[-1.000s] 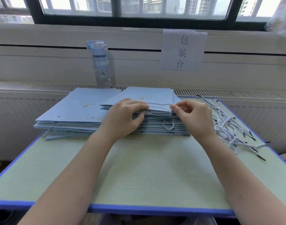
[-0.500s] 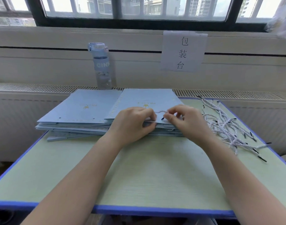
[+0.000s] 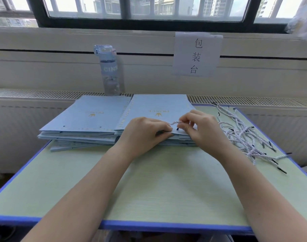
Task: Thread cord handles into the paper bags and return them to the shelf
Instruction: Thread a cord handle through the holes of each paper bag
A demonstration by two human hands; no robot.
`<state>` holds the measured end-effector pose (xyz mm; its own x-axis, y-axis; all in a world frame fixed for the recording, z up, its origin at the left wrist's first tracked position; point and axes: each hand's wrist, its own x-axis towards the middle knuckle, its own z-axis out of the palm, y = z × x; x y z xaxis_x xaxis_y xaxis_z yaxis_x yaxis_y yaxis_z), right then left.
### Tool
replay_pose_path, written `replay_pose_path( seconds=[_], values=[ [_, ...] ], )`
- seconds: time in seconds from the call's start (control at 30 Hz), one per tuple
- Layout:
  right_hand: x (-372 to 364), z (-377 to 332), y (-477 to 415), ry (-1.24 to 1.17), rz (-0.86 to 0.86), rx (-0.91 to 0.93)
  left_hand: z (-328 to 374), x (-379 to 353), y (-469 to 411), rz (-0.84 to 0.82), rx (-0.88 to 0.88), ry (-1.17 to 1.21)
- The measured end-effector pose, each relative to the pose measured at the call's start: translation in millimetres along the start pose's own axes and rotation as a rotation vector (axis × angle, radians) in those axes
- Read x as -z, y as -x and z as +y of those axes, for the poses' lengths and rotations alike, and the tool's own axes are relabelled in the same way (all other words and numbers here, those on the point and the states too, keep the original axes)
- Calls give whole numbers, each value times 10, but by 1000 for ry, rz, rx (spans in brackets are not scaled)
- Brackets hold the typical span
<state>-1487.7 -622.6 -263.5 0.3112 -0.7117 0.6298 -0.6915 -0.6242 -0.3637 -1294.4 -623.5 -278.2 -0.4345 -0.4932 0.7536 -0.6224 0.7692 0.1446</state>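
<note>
Paper bag [image 3: 159,109], light blue and flat, tops a stack on the table [image 3: 149,189]. In the head view, the left hand [image 3: 144,135] grips this bag's near edge, fingers curled over it. The right hand [image 3: 203,130], just beside it at the same edge, pinches a twisted white cord [image 3: 174,122] between thumb and fingers. The cord arcs between the two hands, its black tip at the bag's edge. A second stack [image 3: 90,117] lies left of the bag, loose cords [image 3: 243,135] lie right of it, and a water bottle [image 3: 109,70] stands behind it.
</note>
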Motion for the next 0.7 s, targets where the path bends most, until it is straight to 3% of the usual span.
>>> replay_pose_path(
  seconds=[0.4, 0.7],
  values=[
    [-58, 13, -2, -66, 44, -17, -32, 0, 18, -20, 44, 92],
    [-30, 35, 0, -66, -44, 19, -26, 61, 6, -45, 30, 120]
  ],
)
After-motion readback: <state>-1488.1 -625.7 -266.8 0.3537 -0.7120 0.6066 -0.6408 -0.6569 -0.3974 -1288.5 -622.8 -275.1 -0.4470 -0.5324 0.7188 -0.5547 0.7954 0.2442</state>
